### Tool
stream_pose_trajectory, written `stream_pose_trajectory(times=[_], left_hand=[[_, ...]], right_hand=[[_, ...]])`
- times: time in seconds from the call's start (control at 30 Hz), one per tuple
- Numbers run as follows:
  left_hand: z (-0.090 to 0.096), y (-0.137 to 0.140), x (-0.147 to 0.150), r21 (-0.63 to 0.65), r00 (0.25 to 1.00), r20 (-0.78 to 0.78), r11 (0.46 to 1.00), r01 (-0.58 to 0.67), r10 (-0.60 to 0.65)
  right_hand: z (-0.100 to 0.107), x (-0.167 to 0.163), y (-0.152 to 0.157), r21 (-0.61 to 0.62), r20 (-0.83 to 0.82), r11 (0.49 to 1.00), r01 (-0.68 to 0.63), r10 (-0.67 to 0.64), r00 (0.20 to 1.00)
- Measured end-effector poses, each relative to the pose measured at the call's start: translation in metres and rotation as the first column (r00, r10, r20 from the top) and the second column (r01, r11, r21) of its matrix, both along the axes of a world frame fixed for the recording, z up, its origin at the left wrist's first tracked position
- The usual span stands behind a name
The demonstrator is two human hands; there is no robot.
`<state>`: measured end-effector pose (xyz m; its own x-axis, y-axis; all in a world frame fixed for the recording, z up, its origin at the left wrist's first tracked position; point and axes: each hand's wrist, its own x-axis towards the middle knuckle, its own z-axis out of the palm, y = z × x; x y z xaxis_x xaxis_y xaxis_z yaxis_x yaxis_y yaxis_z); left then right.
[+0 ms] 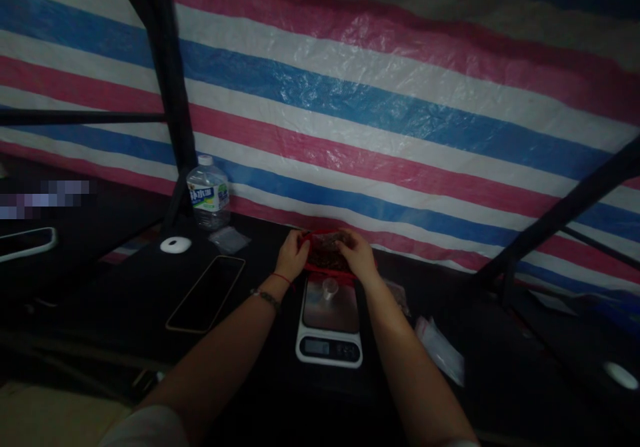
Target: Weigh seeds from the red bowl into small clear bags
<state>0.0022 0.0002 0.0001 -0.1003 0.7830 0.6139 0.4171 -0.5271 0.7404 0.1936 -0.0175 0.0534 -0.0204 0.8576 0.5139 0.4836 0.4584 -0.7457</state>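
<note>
Behind the digital scale [330, 350] is a red container or bag [333, 273] with dark, small contents and what looks like clear plastic in it. At its left edge, my left hand [291, 255] is closed on the red rim. My right hand [359, 255] reaches over the right side, its fingers bent and pressed together at the contents; what they pinch is too dim to make out. On the scale's metal plate stands a small clear cup [330, 290]. The scale's display is lit, but its digits are unreadable.
Left of my arms lie a phone [206, 295], a white oval object [175, 244] and a clear plastic bag [229, 239], near a large clear bottle [209, 194]. Clear bags [441, 352] lie right of my right forearm. A striped sheet [350, 114] hangs behind, with dark frame bars at both sides.
</note>
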Motion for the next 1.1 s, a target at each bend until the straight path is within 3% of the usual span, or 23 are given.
stream_pose_trajectory(times=[0.1,0.23,0.4,0.67,1.0,1.1], left_hand=[[-0.001,0.000,0.001,-0.027,0.999,-0.043,1.000,-0.016,0.015],[-0.001,0.000,0.001,0.073,0.995,-0.095,0.997,0.015,-0.008],[-0.001,-0.003,0.007,0.125,0.983,-0.178,0.991,0.056,-0.033],[-0.004,-0.003,0.009,0.176,0.974,-0.221,0.981,0.085,-0.045],[-0.004,-0.003,0.008,0.181,0.972,-0.227,0.978,0.101,-0.059],[-0.006,-0.002,0.008,0.183,0.971,-0.232,0.978,0.096,-0.052]], right_hand=[[0.002,-0.004,0.001,0.041,0.071,0.999,0.027,-0.030,0.997],[0.000,0.001,-0.006,0.079,0.141,0.987,0.139,-0.150,0.979],[-0.003,0.015,-0.017,0.228,0.217,0.942,0.245,-0.294,0.931],[-0.005,0.025,-0.023,0.353,0.275,0.900,0.257,-0.362,0.891],[-0.005,0.029,-0.024,0.402,0.274,0.872,0.279,-0.405,0.872],[-0.002,0.030,-0.025,0.373,0.227,0.884,0.281,-0.380,0.897]])
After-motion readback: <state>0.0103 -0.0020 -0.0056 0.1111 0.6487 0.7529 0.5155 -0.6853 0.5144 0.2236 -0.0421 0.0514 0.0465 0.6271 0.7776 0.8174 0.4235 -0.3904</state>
